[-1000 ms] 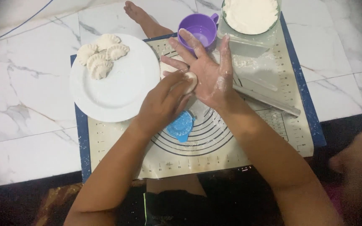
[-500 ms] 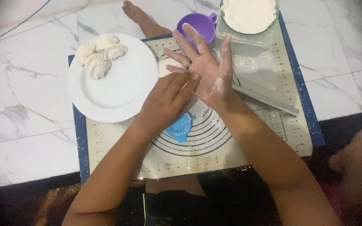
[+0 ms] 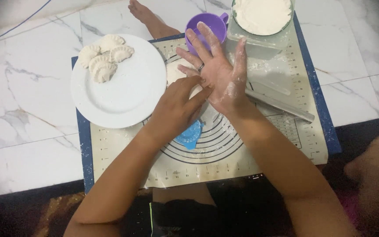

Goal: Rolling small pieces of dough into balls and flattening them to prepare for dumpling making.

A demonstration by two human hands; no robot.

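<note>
My right hand (image 3: 222, 72) is held palm up with its fingers spread, dusted with flour, a ring on one finger. The fingertips of my left hand (image 3: 174, 109) rest against that palm; neither hand holds anything. Both hover over a beige baking mat (image 3: 207, 169) with printed circles. A flat pale dough round (image 3: 173, 72) lies partly hidden beneath the hands. A blue dumpling press (image 3: 190, 135) sits on the mat just below my left wrist.
A white plate (image 3: 128, 94) at the left carries several folded dumplings (image 3: 104, 59). A purple cup (image 3: 210, 23) and a clear container of flour (image 3: 262, 15) stand at the mat's far edge. A clear rolling pin (image 3: 281, 105) lies to the right. Bare feet (image 3: 148, 17) rest on the marble floor.
My right hand has turned palm up and spread its fingers, lifting slightly away from me. My left fingers have slid onto its palm.
</note>
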